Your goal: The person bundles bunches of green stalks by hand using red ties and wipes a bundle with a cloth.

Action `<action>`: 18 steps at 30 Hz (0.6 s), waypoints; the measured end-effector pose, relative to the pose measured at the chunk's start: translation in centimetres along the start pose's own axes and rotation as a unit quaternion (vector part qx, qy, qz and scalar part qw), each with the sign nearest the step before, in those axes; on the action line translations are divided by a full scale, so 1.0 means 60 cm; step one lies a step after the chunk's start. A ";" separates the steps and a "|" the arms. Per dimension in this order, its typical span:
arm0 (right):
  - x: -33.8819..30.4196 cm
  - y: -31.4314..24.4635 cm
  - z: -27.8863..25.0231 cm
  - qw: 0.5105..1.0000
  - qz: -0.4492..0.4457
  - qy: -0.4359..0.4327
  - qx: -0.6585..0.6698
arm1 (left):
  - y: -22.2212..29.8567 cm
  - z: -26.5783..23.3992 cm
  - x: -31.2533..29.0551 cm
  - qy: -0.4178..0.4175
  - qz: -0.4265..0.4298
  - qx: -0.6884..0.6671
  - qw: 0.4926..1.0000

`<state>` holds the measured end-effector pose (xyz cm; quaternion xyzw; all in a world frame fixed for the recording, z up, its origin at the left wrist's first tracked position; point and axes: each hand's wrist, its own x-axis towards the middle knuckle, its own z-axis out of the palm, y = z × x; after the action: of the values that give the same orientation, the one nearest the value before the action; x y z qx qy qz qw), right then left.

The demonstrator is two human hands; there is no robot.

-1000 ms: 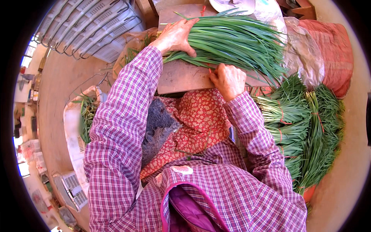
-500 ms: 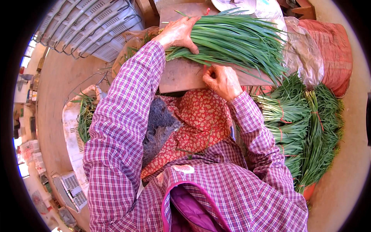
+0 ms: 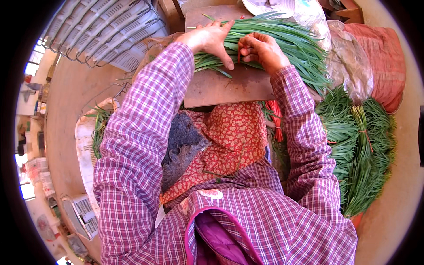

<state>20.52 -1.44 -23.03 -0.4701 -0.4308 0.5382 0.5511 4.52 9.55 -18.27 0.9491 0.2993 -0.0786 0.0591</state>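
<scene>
A large bunch of garlic chives lies across a brown board, its leaf ends pointing right. My left hand grips the bunch from above near its left end, thumb on the near side and fingers over the far side. On top of the bunch, just right of that thumb, my right hand is closed in a pinch on a thin red tie. Part of the tie is hidden by the leaves and my fingers. Below the board's front edge hangs a bundle of similar red ties.
Tied chive bunches are piled at the right. Behind them stand a red woven sack and clear plastic. A pale cap lies at the board's far edge. Grey crates stand far left; a white basket sits left.
My right hand has moved up and slightly right, from the board's near edge onto the bunch, bringing the red tie up. My left hand stays on the bunch, shifted slightly right.
</scene>
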 end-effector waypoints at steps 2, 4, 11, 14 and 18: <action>0.001 -0.001 0.006 1.000 -0.003 0.017 0.012 | 0.015 0.021 0.001 0.065 -0.054 0.038 0.996; -0.005 -0.004 0.013 0.998 0.014 -0.037 -0.049 | 0.018 0.036 0.000 0.088 -0.073 0.036 0.993; -0.006 -0.028 0.041 0.998 -0.043 -0.053 -0.017 | 0.015 0.055 -0.018 0.169 -0.037 0.003 0.985; 0.012 -0.042 0.036 0.998 -0.050 -0.024 0.015 | 0.013 0.057 -0.014 0.184 -0.007 -0.015 0.983; 0.025 -0.038 0.014 0.999 -0.036 -0.015 0.010 | 0.013 0.065 -0.010 0.195 -0.018 -0.008 0.981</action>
<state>20.22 0.12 -20.68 -0.4405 -0.4506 0.5293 0.5681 4.06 7.97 -21.92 0.9399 0.3232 0.1097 0.0060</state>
